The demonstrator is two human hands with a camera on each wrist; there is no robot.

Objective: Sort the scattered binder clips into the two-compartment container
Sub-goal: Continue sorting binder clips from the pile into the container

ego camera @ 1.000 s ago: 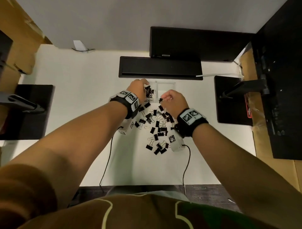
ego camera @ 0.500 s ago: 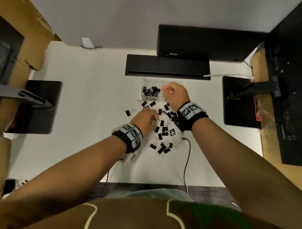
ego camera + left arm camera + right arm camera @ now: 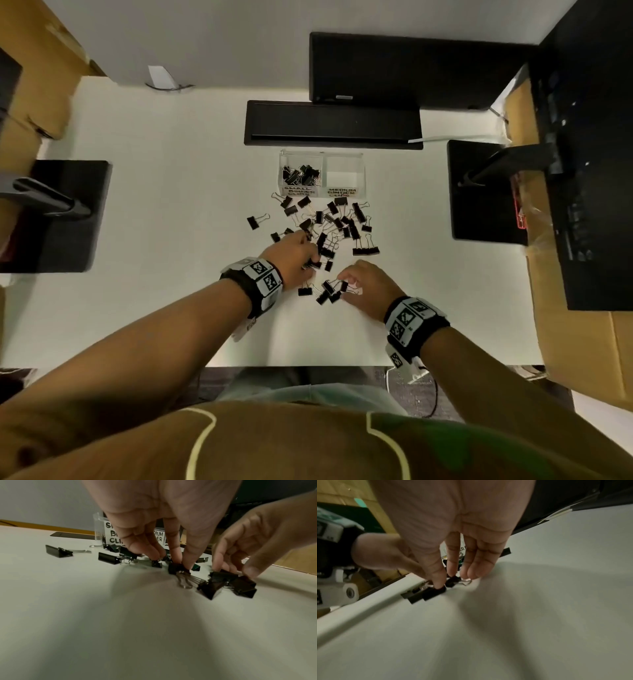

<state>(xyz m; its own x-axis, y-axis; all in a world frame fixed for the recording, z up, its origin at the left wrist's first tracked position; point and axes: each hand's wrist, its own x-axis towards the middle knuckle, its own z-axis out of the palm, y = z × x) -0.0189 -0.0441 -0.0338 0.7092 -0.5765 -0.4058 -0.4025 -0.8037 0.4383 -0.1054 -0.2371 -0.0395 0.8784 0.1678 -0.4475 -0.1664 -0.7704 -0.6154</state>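
Note:
A clear two-compartment container (image 3: 363, 171) stands at the back of the white table. Its left half, labelled small, holds several black clips (image 3: 301, 174); the right half, labelled medium, holds none. Black binder clips (image 3: 337, 222) lie scattered in front of it. My left hand (image 3: 310, 255) reaches down into the pile, and its thumb and fingertips pinch a small black clip (image 3: 178, 568). My right hand (image 3: 342, 282) is at the near end of the pile, thumb and curled fingers closing on a black clip (image 3: 436, 591) among a few others (image 3: 243, 586).
A black bar (image 3: 332, 125) and a monitor base (image 3: 421, 68) lie behind the container. Black stand plates sit at the left (image 3: 58, 216) and right (image 3: 486, 192). Cardboard boxes (image 3: 582, 342) flank the table. One clip (image 3: 255, 221) lies apart on the left.
My left hand has come back from the container to the pile and taken a clip. My right hand went to the container, then dropped down to the near clips.

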